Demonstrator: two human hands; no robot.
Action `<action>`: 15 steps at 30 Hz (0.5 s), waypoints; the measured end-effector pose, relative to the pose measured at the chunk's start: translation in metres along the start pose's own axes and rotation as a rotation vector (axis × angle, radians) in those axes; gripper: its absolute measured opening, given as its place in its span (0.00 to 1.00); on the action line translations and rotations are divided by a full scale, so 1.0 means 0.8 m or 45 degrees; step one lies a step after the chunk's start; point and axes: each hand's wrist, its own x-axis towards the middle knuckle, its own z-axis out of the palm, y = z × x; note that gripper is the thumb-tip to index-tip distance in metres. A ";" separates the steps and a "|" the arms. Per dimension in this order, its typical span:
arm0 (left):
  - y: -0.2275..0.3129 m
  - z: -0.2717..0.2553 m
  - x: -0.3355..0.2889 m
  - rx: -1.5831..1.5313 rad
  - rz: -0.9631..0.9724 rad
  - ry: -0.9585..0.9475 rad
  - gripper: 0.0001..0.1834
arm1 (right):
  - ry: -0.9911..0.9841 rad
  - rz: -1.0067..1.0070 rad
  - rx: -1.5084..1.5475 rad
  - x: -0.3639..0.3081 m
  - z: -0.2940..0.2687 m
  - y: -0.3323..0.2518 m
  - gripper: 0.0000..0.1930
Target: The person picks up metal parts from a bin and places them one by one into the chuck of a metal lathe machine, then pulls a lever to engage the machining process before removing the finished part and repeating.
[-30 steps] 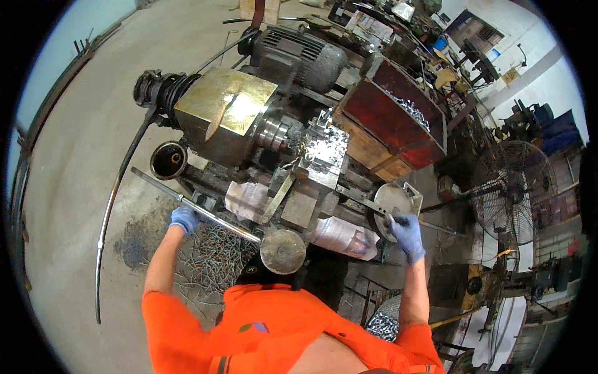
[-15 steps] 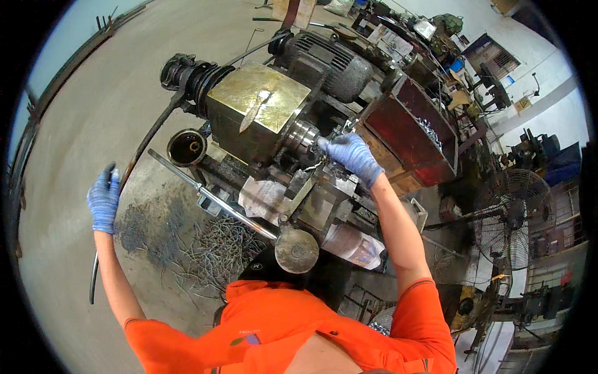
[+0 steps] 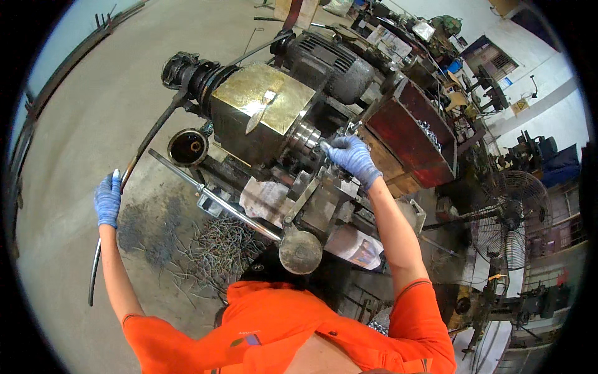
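Observation:
My left hand [image 3: 108,199], in a blue knitted glove, is closed round a long dark rod [image 3: 151,133]. The rod runs from the far-left end of a lathe-like machine [image 3: 242,134] down past my wrist. My right hand [image 3: 352,160], gloved alike, has its fingers drawn together at the front of the shiny round spindle nose [image 3: 305,137]. Whatever those fingers pinch is hidden. A brush [image 3: 258,113] lies on the machine's brass-coloured top cover. Nearer me are a steel handle bar [image 3: 240,215] and a round metal disc [image 3: 300,251].
Metal shavings [image 3: 218,249] lie heaped on the floor left of the machine. Behind it sits a finned motor [image 3: 333,65]. A dark red bin [image 3: 408,134] holding small metal parts stands to the right, with a large fan [image 3: 512,215] beyond. A round cup [image 3: 188,148] sits at the machine's left.
My left hand has moved slightly right and closed round the rod; its fingers were stretched out beside it. My right hand stays by the spindle nose, its fingers drawn in slightly.

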 end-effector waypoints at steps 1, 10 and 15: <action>-0.007 0.004 0.004 0.031 0.013 0.055 0.26 | -0.024 0.036 -0.094 0.001 -0.002 0.003 0.23; 0.005 -0.009 0.011 0.216 -0.068 0.181 0.29 | 0.119 -0.410 -0.433 -0.007 0.002 -0.024 0.18; 0.098 0.019 -0.099 0.307 -0.118 0.130 0.29 | -0.003 -0.403 -0.749 -0.001 0.028 -0.039 0.21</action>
